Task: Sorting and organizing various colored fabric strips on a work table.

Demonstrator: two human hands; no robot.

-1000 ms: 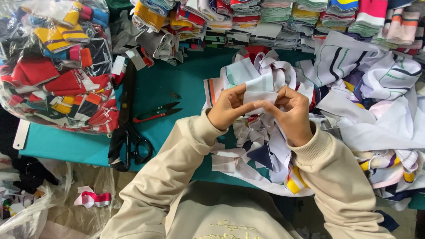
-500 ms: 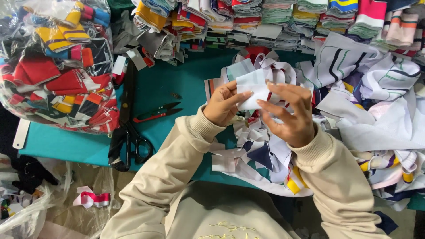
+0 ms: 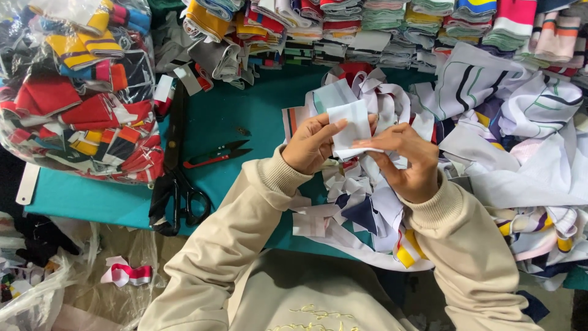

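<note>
My left hand [image 3: 311,146] and my right hand [image 3: 409,160] together hold a small white fabric piece [image 3: 351,124] with faint stripes, raised above a heap of white, navy and striped fabric strips [image 3: 361,208] on the teal table [image 3: 245,116]. The left thumb and fingers pinch its left edge. Fingers of the right hand press on its lower right corner. Both arms wear beige sleeves.
Large black shears [image 3: 177,178] and small red-handled snips [image 3: 215,155] lie left of my hands. A clear bag of red, yellow and black knit pieces [image 3: 73,92] fills the left. Folded striped collars [image 3: 380,24] are stacked along the back. White striped cloth [image 3: 527,141] piles at right.
The white piece has been lifted and turned upright between my hands, and my right hand has shifted from gripping beside it to pressing its lower corner.
</note>
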